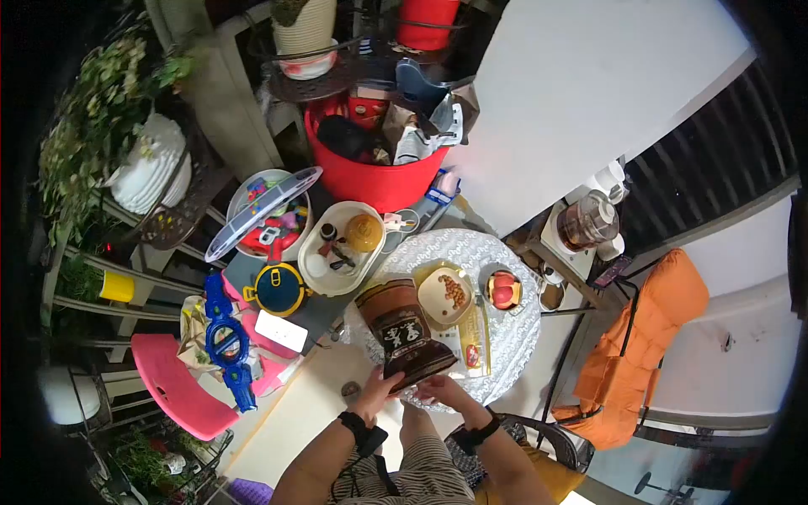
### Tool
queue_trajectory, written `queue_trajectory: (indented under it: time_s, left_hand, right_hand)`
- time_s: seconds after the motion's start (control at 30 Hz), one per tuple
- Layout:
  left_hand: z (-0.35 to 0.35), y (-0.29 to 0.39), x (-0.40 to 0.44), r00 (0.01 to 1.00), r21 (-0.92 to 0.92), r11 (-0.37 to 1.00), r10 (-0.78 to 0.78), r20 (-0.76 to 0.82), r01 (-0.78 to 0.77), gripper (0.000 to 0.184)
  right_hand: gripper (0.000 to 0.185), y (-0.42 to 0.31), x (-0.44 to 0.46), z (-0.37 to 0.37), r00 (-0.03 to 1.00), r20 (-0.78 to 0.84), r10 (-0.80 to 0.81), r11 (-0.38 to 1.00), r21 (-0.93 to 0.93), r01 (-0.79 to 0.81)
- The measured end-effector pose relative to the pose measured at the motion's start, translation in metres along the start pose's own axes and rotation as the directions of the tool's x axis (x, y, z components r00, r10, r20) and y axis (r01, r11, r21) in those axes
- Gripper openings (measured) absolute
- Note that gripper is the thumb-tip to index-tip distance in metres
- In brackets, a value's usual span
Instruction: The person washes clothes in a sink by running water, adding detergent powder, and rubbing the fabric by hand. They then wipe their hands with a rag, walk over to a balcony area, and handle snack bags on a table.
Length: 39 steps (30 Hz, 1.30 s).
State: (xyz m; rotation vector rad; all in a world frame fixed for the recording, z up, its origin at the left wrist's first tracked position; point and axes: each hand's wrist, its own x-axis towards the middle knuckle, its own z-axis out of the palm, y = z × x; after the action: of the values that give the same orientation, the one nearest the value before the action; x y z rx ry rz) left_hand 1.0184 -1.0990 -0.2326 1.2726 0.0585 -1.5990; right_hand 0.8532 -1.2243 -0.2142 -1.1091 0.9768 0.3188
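A brown printed snack bag (402,324) lies slanted over the near left part of a round table. My left hand (376,394) is closed on its near edge, at the lower left corner. Just right of it, my right hand (439,390) has curled fingers close to the same edge; whatever they hold is hidden. Beyond the bag, a cream dish (436,308) holds a small heap of brown nuts or beans. Under this dish lies a clear, yellow-edged package (476,337) with a red label.
A bowl of red fruit (503,290) stands on the patterned tablecloth (520,337). To the left are a white basin (310,268), a round blue-and-yellow container (281,289) and a pink chair (172,387). An orange folding chair (635,353) stands at right.
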Motion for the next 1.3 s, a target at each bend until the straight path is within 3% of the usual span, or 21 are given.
queue_trajectory:
  time_s: [0.03, 0.1, 0.17, 0.23, 0.27, 0.33, 0.37, 0.43, 0.5, 0.6, 0.67, 0.77, 0.9, 0.97, 1.0, 1.07, 1.1, 1.17, 1.2, 1.3]
  left_hand:
    - [-0.007, -0.018, 0.007, 1.0, 0.001, 1.0, -0.002, -0.003, 0.002, 0.052]
    - [-0.007, -0.033, 0.018, 0.967, -0.05, 0.998, -0.048, -0.249, 0.037, 0.041]
    - [-0.01, -0.029, 0.015, 0.956, -0.124, 0.992, -0.068, -0.286, 0.033, 0.031]
    - [-0.027, -0.04, 0.018, 0.973, -0.275, 0.961, -0.081, -0.214, 0.02, 0.027]
    - [-0.024, -0.032, 0.013, 0.978, -0.306, 0.951, -0.032, -0.206, -0.033, 0.025]
    - [-0.017, -0.011, -0.003, 0.972, -0.338, 0.94, -0.028, -0.232, -0.054, 0.023]
    - [-0.016, -0.005, -0.006, 0.969, -0.371, 0.926, -0.028, -0.246, -0.068, 0.021]
    - [-0.044, -0.037, 0.012, 0.931, 0.008, 0.964, 0.258, -0.26, -0.265, 0.024]
    - [-0.012, 0.021, -0.014, 0.983, -0.464, 0.88, 0.022, -0.182, -0.105, 0.027]
    - [-0.017, 0.026, -0.012, 0.978, -0.486, 0.868, -0.009, -0.209, -0.096, 0.026]
    - [-0.022, 0.028, -0.011, 0.98, -0.502, 0.859, -0.005, -0.198, -0.097, 0.027]
    - [-0.019, 0.043, -0.017, 0.964, -0.463, 0.881, -0.034, -0.263, -0.095, 0.026]
    - [-0.023, 0.058, -0.022, 0.967, -0.423, 0.889, 0.076, -0.242, -0.176, 0.027]
    - [-0.024, 0.063, -0.025, 0.974, -0.481, 0.857, 0.095, -0.205, -0.184, 0.03]
    - [-0.02, 0.068, -0.028, 0.973, -0.48, 0.855, 0.112, -0.201, -0.198, 0.03]
    - [-0.013, 0.072, -0.032, 0.973, -0.496, 0.847, 0.097, -0.212, -0.192, 0.03]
    - [-0.011, 0.072, -0.033, 0.972, -0.515, 0.836, 0.086, -0.22, -0.191, 0.031]
    - [-0.013, 0.067, -0.029, 0.976, -0.516, 0.836, 0.095, -0.197, -0.186, 0.031]
    - [-0.013, 0.065, -0.028, 0.98, -0.521, 0.834, 0.108, -0.166, -0.181, 0.031]
    - [-0.01, 0.065, -0.026, 0.988, -0.523, 0.84, 0.092, -0.128, -0.146, 0.038]
  right_hand:
    - [0.026, -0.013, -0.008, -0.016, 0.999, 0.037, 0.028, 0.982, -0.187, -0.021]
    - [0.029, 0.015, 0.034, -0.097, 0.982, -0.124, -0.145, 0.95, -0.295, 0.104]
    - [0.026, 0.001, 0.052, -0.13, 0.884, -0.453, -0.114, 0.992, -0.004, 0.126]
    - [0.022, 0.039, 0.123, -0.175, 0.745, -0.621, -0.245, 0.969, -0.13, 0.21]
    - [0.022, 0.029, 0.13, -0.178, 0.749, -0.615, -0.248, 0.968, -0.127, 0.216]
    - [0.021, 0.004, 0.137, -0.176, 0.845, -0.533, 0.032, 0.961, 0.248, 0.12]
    - [0.021, 0.0, 0.142, -0.173, 0.847, -0.531, 0.038, 0.961, 0.251, 0.114]
    - [0.021, -0.004, 0.147, -0.167, 0.871, -0.488, 0.059, 0.946, 0.307, 0.108]
    - [0.021, -0.006, 0.142, -0.162, 0.869, -0.493, 0.051, 0.94, 0.317, 0.124]
    - [0.021, 0.001, 0.145, -0.16, 0.866, -0.499, 0.026, 0.928, 0.333, 0.164]
    - [0.021, 0.013, 0.152, -0.162, 0.851, -0.518, -0.091, 0.914, 0.295, 0.277]
    - [0.023, 0.009, 0.142, -0.166, 0.795, -0.602, -0.073, 0.956, 0.185, 0.228]
    - [0.025, -0.01, 0.124, -0.171, 0.723, -0.688, -0.07, 0.978, 0.096, 0.186]
    - [0.027, -0.019, 0.123, -0.172, 0.595, -0.732, -0.332, 0.931, -0.355, 0.082]
    - [0.027, -0.025, 0.127, -0.17, 0.597, -0.732, -0.328, 0.933, -0.352, 0.081]
    - [0.026, -0.034, 0.138, -0.159, 0.577, -0.8, -0.165, 0.957, 0.011, 0.29]
    - [0.026, -0.026, 0.153, -0.161, 0.582, -0.797, -0.161, 0.957, 0.018, 0.289]
    - [0.024, 0.003, 0.196, -0.168, 0.592, -0.802, -0.077, 0.886, 0.218, 0.41]
    - [0.02, -0.034, 0.171, -0.155, 0.651, -0.759, 0.015, 0.791, 0.407, 0.457]
    - [0.018, -0.033, 0.194, -0.159, 0.687, -0.718, 0.113, 0.672, 0.565, 0.48]
